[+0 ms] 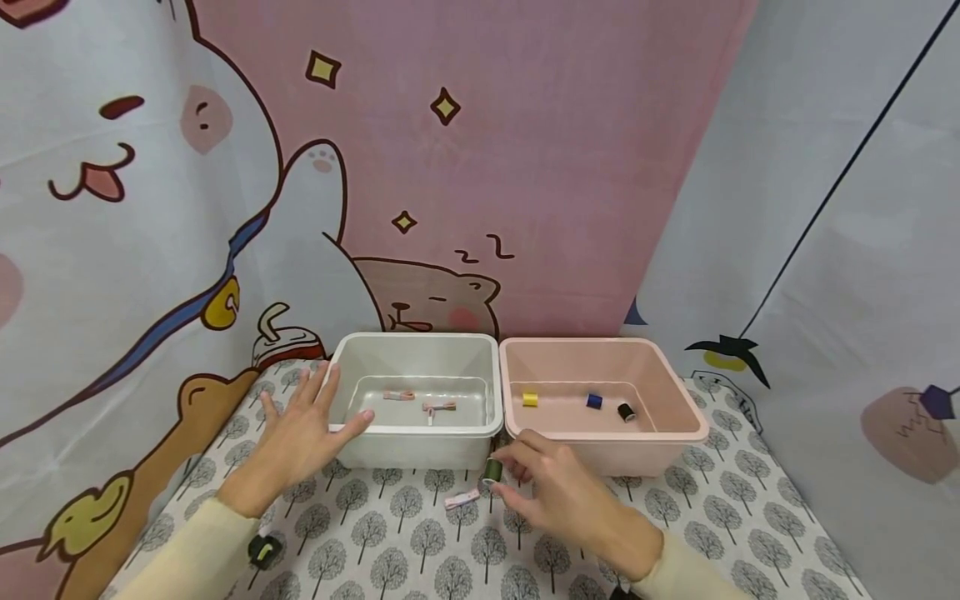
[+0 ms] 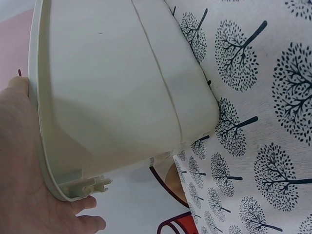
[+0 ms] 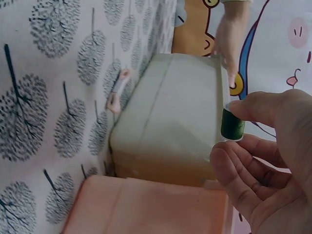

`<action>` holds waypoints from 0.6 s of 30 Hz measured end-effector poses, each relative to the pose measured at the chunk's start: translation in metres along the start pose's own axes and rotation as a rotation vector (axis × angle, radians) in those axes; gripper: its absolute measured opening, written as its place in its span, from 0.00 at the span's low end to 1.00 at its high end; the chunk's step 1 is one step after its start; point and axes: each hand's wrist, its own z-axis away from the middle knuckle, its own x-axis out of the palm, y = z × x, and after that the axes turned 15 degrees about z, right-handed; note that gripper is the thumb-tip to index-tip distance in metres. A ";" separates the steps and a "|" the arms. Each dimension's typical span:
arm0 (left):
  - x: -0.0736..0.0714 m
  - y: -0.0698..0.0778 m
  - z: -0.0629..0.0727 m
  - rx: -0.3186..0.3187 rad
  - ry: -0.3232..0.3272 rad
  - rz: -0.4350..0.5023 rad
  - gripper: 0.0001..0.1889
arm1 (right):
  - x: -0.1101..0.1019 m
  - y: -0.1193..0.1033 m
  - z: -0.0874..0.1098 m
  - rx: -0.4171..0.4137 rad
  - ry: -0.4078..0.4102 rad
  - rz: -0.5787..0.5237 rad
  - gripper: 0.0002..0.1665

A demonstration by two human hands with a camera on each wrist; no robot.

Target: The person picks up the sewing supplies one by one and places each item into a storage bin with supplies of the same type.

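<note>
My right hand [image 1: 566, 504] pinches a green thread spool [image 1: 492, 471] between thumb and fingers, just in front of where the two bins meet. In the right wrist view the spool [image 3: 232, 124] shows white ends. My left hand [image 1: 303, 433] has its fingers spread and touches the rim at the left front corner of the white bin [image 1: 416, 432]. Two small pinkish pieces [image 1: 439, 407] lie inside that bin. The pink bin [image 1: 600, 436] holds a yellow spool [image 1: 530, 400], a blue spool [image 1: 594, 402] and a black spool [image 1: 626, 412].
A small pink-and-white piece [image 1: 461, 499] lies on the tree-print cloth [image 1: 390, 533] in front of the white bin. A dark object [image 1: 264, 551] sits beside the left sleeve. Printed curtains [image 1: 570, 167] hang behind the bins.
</note>
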 end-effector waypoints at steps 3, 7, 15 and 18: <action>0.000 0.000 -0.001 -0.001 -0.003 0.000 0.60 | -0.006 0.003 -0.003 -0.017 0.044 0.008 0.17; -0.001 0.000 -0.001 -0.002 -0.002 -0.002 0.60 | -0.014 0.007 -0.008 -0.032 0.084 -0.012 0.17; 0.000 -0.001 0.000 0.006 0.007 -0.012 0.60 | -0.029 0.022 -0.016 -0.036 0.162 -0.005 0.19; 0.000 -0.001 0.000 0.007 0.004 -0.009 0.60 | -0.034 0.029 -0.020 -0.025 0.183 0.003 0.18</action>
